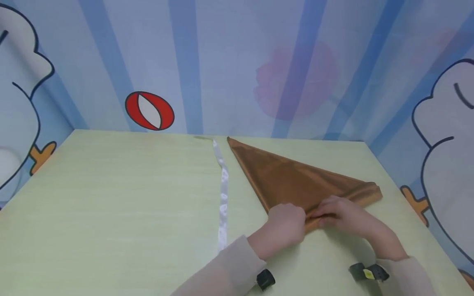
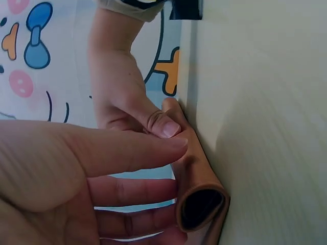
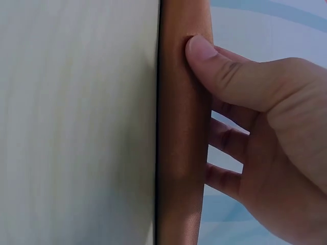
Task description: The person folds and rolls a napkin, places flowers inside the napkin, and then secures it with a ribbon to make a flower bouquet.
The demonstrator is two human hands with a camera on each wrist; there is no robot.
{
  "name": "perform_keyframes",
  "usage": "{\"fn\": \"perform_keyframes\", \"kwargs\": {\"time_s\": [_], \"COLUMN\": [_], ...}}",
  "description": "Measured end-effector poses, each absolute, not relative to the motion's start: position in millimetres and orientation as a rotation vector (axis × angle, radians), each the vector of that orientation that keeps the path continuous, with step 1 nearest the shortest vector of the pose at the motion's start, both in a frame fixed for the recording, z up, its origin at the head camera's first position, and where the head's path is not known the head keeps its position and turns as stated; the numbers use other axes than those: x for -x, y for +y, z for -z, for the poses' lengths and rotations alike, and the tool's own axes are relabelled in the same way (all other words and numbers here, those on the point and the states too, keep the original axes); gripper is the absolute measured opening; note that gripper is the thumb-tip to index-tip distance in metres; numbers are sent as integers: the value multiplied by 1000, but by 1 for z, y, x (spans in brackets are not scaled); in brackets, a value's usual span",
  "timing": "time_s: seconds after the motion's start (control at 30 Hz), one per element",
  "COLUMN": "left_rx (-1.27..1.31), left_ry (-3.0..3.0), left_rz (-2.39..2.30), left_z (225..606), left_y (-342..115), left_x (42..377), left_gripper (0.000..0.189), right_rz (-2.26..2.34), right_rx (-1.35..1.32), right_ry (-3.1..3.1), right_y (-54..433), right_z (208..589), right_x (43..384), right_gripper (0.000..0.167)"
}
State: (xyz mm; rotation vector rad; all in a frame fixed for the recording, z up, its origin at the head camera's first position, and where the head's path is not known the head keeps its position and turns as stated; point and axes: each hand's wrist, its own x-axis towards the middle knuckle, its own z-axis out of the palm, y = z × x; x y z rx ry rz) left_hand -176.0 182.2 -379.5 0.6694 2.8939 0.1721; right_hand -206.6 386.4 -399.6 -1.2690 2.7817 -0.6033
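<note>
from where i stand, a brown cloth with a soft sheen lies on the right-hand half of the pale counter, spread in a roughly triangular shape, one narrow corner reaching up to the counter's back edge and another pointing off to the right. both hands are at its near side, just beside each other. the left hand is nearly closed, its thumb against one face of the rolled edge and its fingers on the other, so it pinches the cloth near the end of the roll, where a dark round opening shows. the right hand pinches the same edge a little farther right, thumb pressed in front and fingers behind, a small gap left between palm and fabric. to the left of the cloth and apart from it, a shiny white ribbon runs from near the back edge towards the left sleeve, which hides its lower end. a blue-striped backdrop rises behind, printed with a red and white ball and a faint pink shape.
</note>
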Motion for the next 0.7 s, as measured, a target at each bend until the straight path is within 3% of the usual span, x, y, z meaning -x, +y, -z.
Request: {"fn": "perform_keyframes", "kwargs": {"time_s": [0.37, 0.5, 0.7], "left_rx": [-822, -773, -754], "left_ry": [2969, 2904, 2795], "left_rz": [-192, -323, -475], "left_z": [392, 392, 394], "left_y": [171, 165, 157], "left_x": [167, 173, 183], "left_gripper": [24, 23, 25], "right_rz": [611, 628, 577], "right_rx": [965, 1062, 1179], "right_ry": [2750, 2792, 2840], "right_y": [375, 376, 380], "right_z": [394, 398, 402], "right_x": [202, 202, 202], "right_gripper": [11, 10, 23]}}
